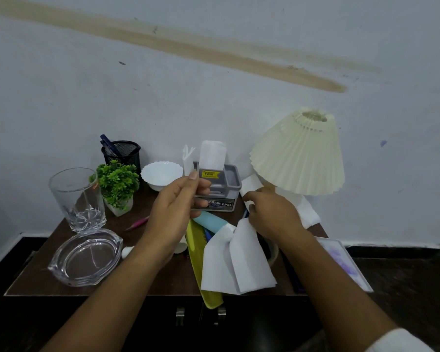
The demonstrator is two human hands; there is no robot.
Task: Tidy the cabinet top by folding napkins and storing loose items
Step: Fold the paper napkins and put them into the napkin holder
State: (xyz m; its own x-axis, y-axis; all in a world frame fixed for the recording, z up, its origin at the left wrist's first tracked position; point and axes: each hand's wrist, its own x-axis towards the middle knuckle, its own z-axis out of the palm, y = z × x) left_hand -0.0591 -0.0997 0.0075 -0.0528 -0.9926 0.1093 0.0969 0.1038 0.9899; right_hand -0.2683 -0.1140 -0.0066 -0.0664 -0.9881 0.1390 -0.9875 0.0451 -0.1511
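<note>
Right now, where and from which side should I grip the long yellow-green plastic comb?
Pinch the yellow-green comb at its near end, jutting past the front edge of the cabinet top; come from the front. The white napkin overlaps its middle.

Home room, not office or lab. Small dark wood cabinet (148, 280) against a stained white wall (214, 97). Household clutter on top: pleated lamp (300, 153), potted fake plant (117, 181), mesh pen holder (123, 153), glass tumbler (78, 196), white bowl (160, 174).

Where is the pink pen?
In the head view, the pink pen lies left of centre on the cabinet top, between the potted plant and the left hand.
</note>
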